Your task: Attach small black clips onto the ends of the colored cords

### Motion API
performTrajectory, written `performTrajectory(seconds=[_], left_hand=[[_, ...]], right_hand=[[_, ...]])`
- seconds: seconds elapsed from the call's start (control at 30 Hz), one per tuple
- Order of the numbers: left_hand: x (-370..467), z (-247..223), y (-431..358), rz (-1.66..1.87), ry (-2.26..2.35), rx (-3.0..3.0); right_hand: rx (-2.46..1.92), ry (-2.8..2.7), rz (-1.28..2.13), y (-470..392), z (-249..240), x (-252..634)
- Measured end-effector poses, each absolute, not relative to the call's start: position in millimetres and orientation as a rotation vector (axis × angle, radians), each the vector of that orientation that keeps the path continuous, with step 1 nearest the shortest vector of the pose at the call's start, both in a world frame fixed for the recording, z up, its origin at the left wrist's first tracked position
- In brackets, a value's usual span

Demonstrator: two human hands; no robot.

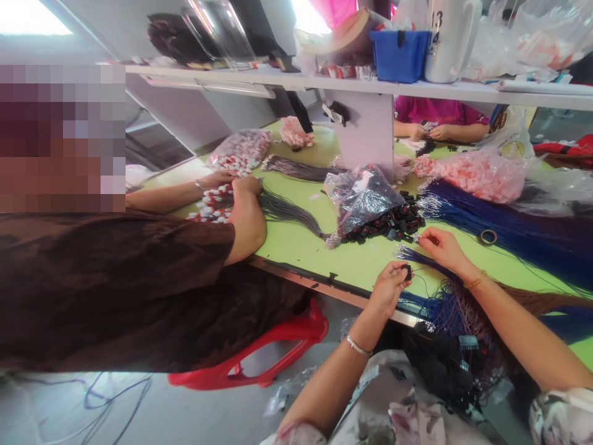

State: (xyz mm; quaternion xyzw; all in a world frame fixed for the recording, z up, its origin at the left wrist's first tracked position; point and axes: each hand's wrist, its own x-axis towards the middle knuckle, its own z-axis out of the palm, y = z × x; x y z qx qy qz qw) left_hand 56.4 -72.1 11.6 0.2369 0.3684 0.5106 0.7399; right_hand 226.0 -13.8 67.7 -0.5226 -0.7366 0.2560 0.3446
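My left hand [390, 285] pinches a small black connector housing [407, 272] above the table's front edge, and a thin wire runs from it to the right. Farther forward, my right hand [440, 248] has its fingertips together at the pale metal tip of a wire [416, 237]; the grip itself is partly hidden. Just beyond it lies a heap of black housings [393, 224], spilling from a clear plastic bag [364, 198]. A bundle of dark blue wires [428, 259] with silvery ends lies beneath my right hand.
A co-worker's hands [245, 185] handle dark wires by red-and-white connectors [215, 204] at left. Another person sits across the table. Blue wires [500, 228], a tape roll [487, 237] and a bag of pink connectors [482, 176] lie right. A shelf [296, 82] spans above; a red stool [278, 346] stands below.
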Motion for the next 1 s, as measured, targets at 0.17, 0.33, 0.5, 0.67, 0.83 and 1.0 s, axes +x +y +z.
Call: performTrajectory(seconds=[0.17,0.33,0.5,0.67,0.83,1.0], left_hand=[[56.3,9.5,-72.0,1.139,0.778,0.495],[57.3,9.0,-71.7,1.156,0.769,0.468],[57.0,9.9,-71.9,1.159,0.770,0.478],[56.6,9.8,-72.0,1.152,0.767,0.480],[56.2,11.0,-72.4,1.154,0.771,0.479],[58.1,12.3,-74.7,1.165,0.781,0.509]], right_hand=[[-1.271,-2.025,0.839,-34.0,60.1,219.2],[-1.279,-2.207,0.737,-51.3,57.6,220.1],[-1.342,-2.330,0.520,-59.2,61.8,215.8],[-1.405,-2.407,0.328,-62.9,59.5,212.3],[-1.451,-2.418,0.253,-64.4,58.4,208.9],[-1.478,-2.449,0.152,-66.3,56.6,205.9]])
